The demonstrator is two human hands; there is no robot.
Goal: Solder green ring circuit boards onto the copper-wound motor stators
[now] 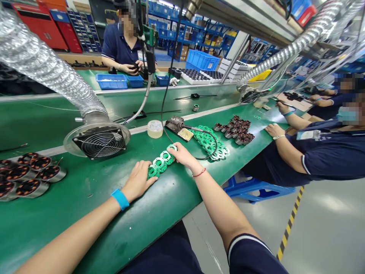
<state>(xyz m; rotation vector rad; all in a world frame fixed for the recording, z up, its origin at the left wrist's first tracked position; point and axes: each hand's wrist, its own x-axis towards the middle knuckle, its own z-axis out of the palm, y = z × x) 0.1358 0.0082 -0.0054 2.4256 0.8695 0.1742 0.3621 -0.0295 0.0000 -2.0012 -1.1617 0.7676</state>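
Observation:
A short row of green ring-shaped circuit boards (159, 163) lies on the green table between my hands. My left hand (138, 178) closes on the near left end of the row, thumb and fingers on either side. At the far right end, my right hand (182, 155) pinches the last boards between thumb and fingers. Beyond my right hand, a larger pile of the same green boards (209, 141) rests beside a soldering iron holder (175, 123) with a yellow sponge (186, 134). A round tape roll (155, 129) stands behind the row.
Wound metal motor cores (31, 173) sit at the left, and more cores (235, 129) stand at the right. A fan with a duct (99, 142) stands at the back left. A black cable loops near my right hand. A co-worker (327, 148) sits at the right; another person (122, 49) works across the table.

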